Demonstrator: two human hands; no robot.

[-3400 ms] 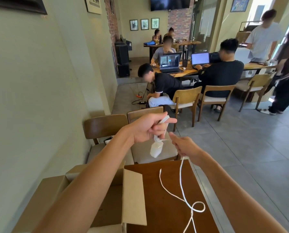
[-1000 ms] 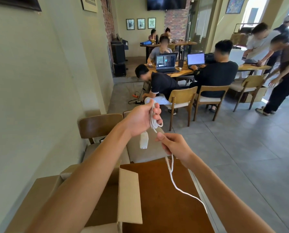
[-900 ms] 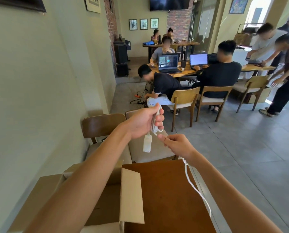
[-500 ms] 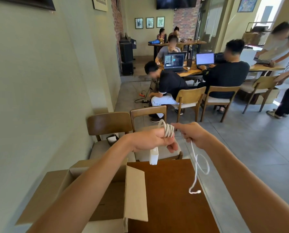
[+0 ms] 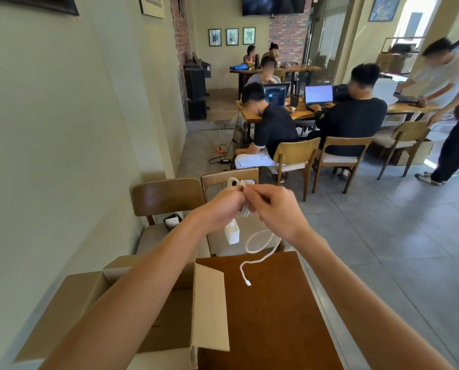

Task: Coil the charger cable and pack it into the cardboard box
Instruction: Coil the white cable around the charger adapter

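Charger cable (image 5: 241, 269) — white loops, loose tail

A dark brown table (image 5: 271, 324) stood near a pale green wall (image 5: 62, 156) on its left. Just beyond the table, two dark wooden chairs (image 5: 169, 194) faced it. Farther beyond the table, people (image 5: 354, 121) sat on lighter chairs (image 5: 296, 153) at a long wooden desk (image 5: 410, 109) bearing open laptops (image 5: 318, 94). Grey floor tiles (image 5: 396, 249) spread to the table's right. Far beyond it hung three framed pictures (image 5: 232, 36) beside a brick column (image 5: 289, 36), and daylight entered at far right.
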